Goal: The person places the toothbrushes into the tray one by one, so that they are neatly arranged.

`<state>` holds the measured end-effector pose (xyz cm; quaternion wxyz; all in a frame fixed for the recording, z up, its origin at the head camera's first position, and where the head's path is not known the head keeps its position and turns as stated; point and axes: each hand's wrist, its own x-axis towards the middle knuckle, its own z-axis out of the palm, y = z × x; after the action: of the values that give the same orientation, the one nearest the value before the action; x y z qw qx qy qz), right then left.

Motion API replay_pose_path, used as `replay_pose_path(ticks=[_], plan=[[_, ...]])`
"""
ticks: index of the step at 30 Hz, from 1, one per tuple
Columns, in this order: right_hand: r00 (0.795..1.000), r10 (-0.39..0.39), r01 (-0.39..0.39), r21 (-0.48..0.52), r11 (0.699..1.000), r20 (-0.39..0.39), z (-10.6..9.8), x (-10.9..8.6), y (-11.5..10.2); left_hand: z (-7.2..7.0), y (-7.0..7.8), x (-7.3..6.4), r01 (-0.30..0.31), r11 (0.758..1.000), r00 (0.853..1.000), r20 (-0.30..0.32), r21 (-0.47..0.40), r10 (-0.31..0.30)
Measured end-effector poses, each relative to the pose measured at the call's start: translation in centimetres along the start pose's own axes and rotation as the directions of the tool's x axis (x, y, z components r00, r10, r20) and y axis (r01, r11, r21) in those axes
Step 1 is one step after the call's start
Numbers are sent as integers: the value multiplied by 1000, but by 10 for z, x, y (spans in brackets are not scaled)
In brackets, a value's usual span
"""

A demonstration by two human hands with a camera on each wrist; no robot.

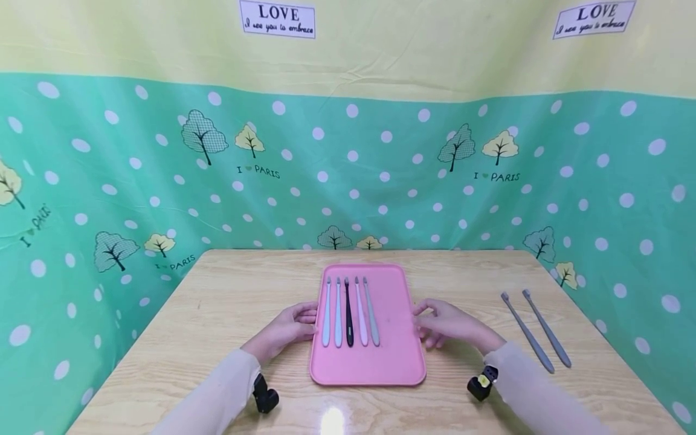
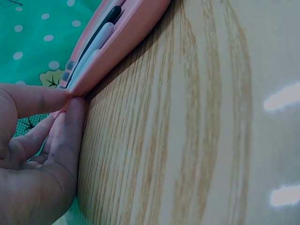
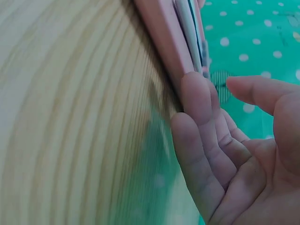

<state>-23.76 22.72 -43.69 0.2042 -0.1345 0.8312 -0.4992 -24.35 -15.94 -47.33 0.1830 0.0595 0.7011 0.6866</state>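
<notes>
A pink tray (image 1: 368, 370) lies on the table between the two hands. Several toothbrushes lie side by side on its left half, heads away from me: pale blue ones, a black toothbrush (image 1: 348, 314), a pink toothbrush (image 1: 361, 317) and a grey-blue toothbrush (image 1: 372, 317). My left hand (image 1: 290, 326) pinches the tray's left rim between thumb and finger, as the left wrist view shows. On the other side, my right hand (image 1: 448, 323) touches the right wall with its fingertips (image 3: 196, 93). Its thumb (image 3: 255, 91) stands apart from the tray.
Two grey toothbrushes (image 1: 527, 332) (image 1: 548, 329) lie slanted on the wooden table (image 1: 234, 284) at the right, beyond my right hand. A green and yellow curtain (image 1: 348, 151) hangs behind the table and along both sides.
</notes>
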Motion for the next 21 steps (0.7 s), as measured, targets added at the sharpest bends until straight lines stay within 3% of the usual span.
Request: replay_pose_path(ticks=[14, 21], plan=[[983, 105, -108, -11, 994, -147, -49, -42, 25, -1, 3, 0, 4, 1000, 1000, 7, -8, -4], [975, 113, -126, -53, 991, -190, -73, -67, 36, 0, 2, 1, 3, 1000, 1000, -9, -8, -3]])
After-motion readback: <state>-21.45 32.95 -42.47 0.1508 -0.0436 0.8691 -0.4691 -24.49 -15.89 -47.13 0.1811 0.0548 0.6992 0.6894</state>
